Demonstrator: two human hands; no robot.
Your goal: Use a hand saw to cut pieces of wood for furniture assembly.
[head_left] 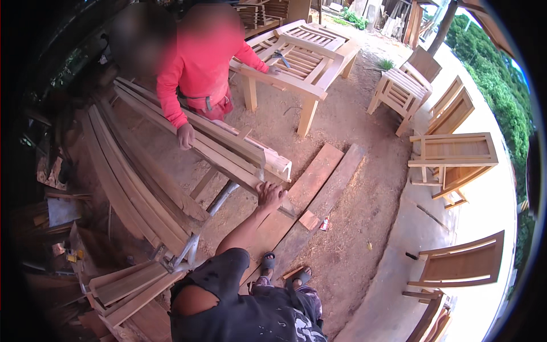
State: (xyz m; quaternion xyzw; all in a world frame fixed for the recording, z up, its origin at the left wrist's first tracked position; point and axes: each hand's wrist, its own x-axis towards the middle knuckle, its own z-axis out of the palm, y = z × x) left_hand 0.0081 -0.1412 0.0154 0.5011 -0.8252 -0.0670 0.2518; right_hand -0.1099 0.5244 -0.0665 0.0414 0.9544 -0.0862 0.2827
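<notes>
My left hand (269, 195) reaches forward from the lower middle and closes on the near end of a long pale plank (228, 154), part of a bundle lying across a metal trestle (219, 199). A co-worker in a red top (202, 68) stands on the far side of the bundle, with one hand (185, 137) on the same planks and the other hand on a slatted wooden frame (296, 57) behind. My right hand is out of sight. My sandalled feet (285, 271) stand on the dirt below.
Two wide boards (322, 176) and a small wood block (309, 219) lie on the sawdust-covered ground. Curved boards (131, 182) are stacked at the left. A hammer (279, 57) rests on the slatted frame. Wooden chairs (399, 91) and chair frames (450, 157) stand at the right.
</notes>
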